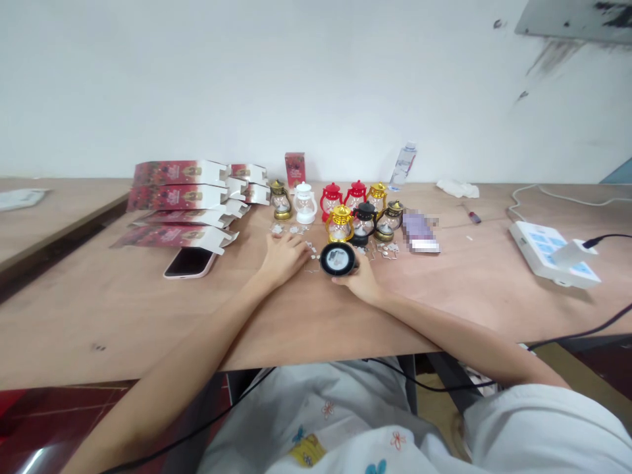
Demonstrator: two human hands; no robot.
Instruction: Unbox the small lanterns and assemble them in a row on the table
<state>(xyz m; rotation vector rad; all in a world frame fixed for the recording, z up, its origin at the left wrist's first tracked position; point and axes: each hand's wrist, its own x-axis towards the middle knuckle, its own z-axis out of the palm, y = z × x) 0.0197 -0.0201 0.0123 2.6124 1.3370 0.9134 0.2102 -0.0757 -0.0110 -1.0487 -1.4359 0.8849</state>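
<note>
My right hand [363,278] is wrapped round the side of a black lantern [338,259], whose round underside faces the camera. To the left, my left hand [286,258] rests on the wood, fingertips among small white pieces [298,230] and thin wire parts; whether it pinches one is too small to tell. Behind the hands stand small lanterns: a bronze one [281,201], a white one [305,204], red ones [332,201], gold ones [340,224], another black one [364,224] and a second bronze one [390,222].
Flattened red-and-white boxes [180,197] lie stacked at the left above a phone [190,262]. An upright red box [295,169] and a bottle [403,166] are at the back. Rightward lie a purple packet [419,231], tissue [458,189] and power strip [553,253] with cables.
</note>
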